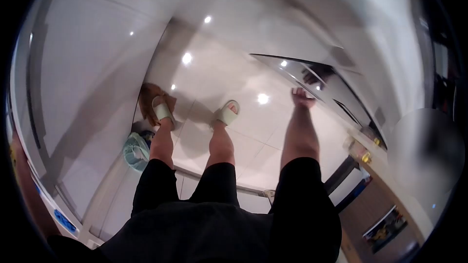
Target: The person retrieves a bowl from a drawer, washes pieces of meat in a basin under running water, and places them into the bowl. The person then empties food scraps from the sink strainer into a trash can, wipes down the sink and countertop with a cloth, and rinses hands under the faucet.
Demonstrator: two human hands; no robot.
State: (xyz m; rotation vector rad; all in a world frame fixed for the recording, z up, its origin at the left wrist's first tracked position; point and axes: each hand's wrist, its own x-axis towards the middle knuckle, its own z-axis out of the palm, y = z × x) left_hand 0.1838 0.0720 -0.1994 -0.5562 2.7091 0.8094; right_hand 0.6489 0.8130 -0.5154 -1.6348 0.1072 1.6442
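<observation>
My right hand (pixel 303 98) reaches forward at the right, beside the lower edge of a glossy black panel (pixel 341 90) set in a pale cabinet front. Its fingers look slightly bent and apart, and nothing shows in them. Whether the fingertips touch the panel's edge, I cannot tell. A dark reflection of the hand appears in the panel. Only a strip of my left forearm (pixel 31 197) shows at the far left edge; the hand itself is out of sight.
My feet in pale green slippers (pixel 228 113) stand on glossy floor tiles (pixel 209 75). Beside them lie a brown cloth (pixel 150 98) and a lined waste bin (pixel 136 152). A large white door (pixel 102 48) rises at left. Wooden shelving (pixel 385 190) holds several items at right.
</observation>
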